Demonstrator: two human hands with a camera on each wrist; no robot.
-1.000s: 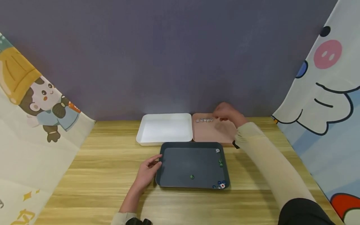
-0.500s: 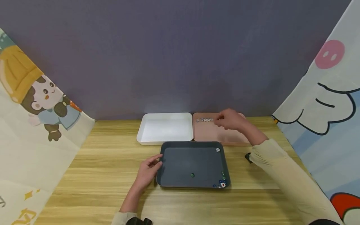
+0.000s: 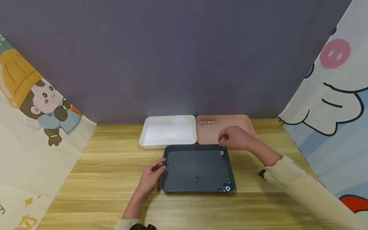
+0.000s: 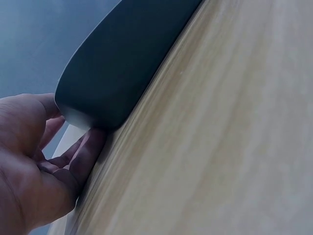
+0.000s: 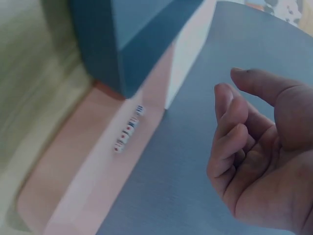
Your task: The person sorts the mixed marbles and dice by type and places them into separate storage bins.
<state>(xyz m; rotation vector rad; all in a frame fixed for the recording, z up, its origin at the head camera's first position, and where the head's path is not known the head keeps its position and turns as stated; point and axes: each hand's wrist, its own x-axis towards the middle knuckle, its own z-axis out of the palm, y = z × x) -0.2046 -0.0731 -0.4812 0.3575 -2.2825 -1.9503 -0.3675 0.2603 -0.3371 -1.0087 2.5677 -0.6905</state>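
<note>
My left hand [image 3: 150, 175] grips the left edge of the dark grey tray [image 3: 181, 159]; in the left wrist view its fingers [image 4: 88, 152] sit against the tray's outer wall. My right hand [image 3: 235, 138] hovers by the pink tray's front edge, just beyond the dark tray's far right corner. In the right wrist view its fingers curl loosely around nothing, thumb apart. A row of several small white dice [image 3: 209, 122] stands at the back left of the pink tray [image 3: 230, 119]. One white die [image 3: 222, 153] lies in the dark tray's far right corner.
Green marbles [image 3: 228, 179], blue marbles [image 3: 219, 189] and a white die with a red dot [image 3: 227, 188] gather in the dark tray's near right corner. A lone green marble [image 3: 197, 179] lies nearer its middle. A white tray [image 3: 169, 131] adjoins the pink one on the wooden table [image 3: 115, 153].
My right hand has come back from beside the dice row towards the dark tray's far right corner. Two green marbles have rolled to the near right corner. The left hand has stayed put.
</note>
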